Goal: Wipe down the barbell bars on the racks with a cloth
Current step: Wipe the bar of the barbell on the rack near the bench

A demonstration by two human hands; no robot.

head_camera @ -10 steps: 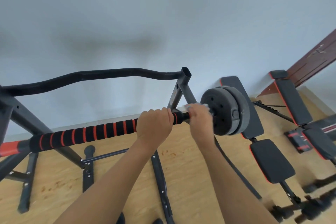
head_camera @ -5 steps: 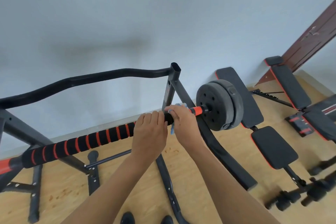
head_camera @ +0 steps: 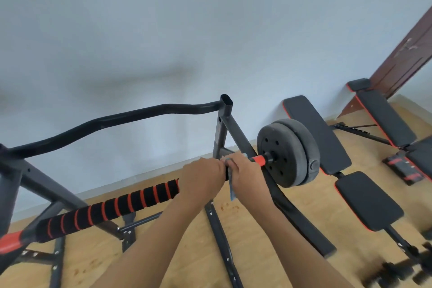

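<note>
Black foam ringed with orange covers the bar [head_camera: 131, 201], which slants from the lower left of the frame up to the middle right and rests across the rack [head_camera: 225, 121]. The left hand [head_camera: 201, 179] sits at the centre of the frame, fingers curled over the top of the bar in a full grip. Touching it on the right, the right hand [head_camera: 249, 176] wraps round the bar with the cloth [head_camera: 231, 188] pressed under its palm. A blue edge of cloth hangs below the bar between the two hands. Right of that hand, an orange collar [head_camera: 258, 160] shows bare, and past it the grey plates [head_camera: 286, 154] sit on the bar's end. A black bench [head_camera: 369, 196] stands on the wood floor [head_camera: 268, 252] at the right, and a pale wall [head_camera: 163, 30] fills the upper frame.

A second ago the right hand and cloth were tight against the plates and hid the collar. Since then they have slid left along the bar, away from the plates, until they met the left hand. The left hand holds the same spot at the end of the foam.
</note>
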